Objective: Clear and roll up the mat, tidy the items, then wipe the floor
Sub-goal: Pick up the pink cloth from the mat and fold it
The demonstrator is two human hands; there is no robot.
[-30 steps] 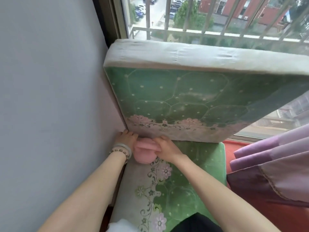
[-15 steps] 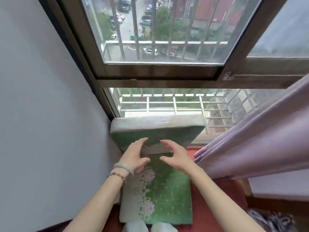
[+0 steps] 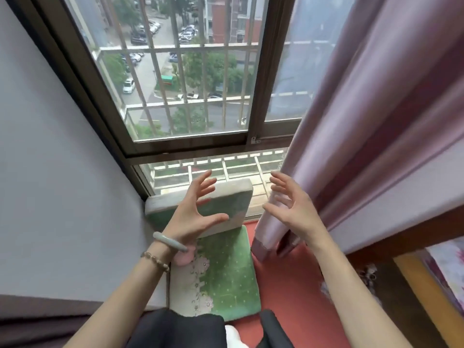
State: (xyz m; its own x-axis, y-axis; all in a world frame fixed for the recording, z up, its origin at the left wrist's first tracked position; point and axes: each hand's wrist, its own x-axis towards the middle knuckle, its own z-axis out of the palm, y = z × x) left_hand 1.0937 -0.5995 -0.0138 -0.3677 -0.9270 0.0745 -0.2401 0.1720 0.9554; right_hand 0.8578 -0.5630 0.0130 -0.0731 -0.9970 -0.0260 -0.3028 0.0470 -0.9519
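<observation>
A green cushion (image 3: 231,204) with a grey edge leans upright against the window in the corner. A second green cushion (image 3: 226,277) with a floral border lies flat on the red floor (image 3: 288,297) below it. A pink thing (image 3: 184,258) shows just under my left wrist on the flat cushion. My left hand (image 3: 195,214) hovers in front of the upright cushion, fingers spread, holding nothing. My right hand (image 3: 291,209) is raised to its right, near the curtain, fingers spread and empty.
A pale wall (image 3: 62,172) closes the left side. The barred window (image 3: 188,84) fills the back. A purple curtain (image 3: 364,121) hangs at the right, its hem on the floor. A wooden bed frame (image 3: 414,247) stands at the far right. My dark-clothed legs (image 3: 180,330) are at the bottom.
Both hands have let go of the pink thing and the cushion and risen, fingers spread. The view has pulled back and upward, so the cushions look smaller.
</observation>
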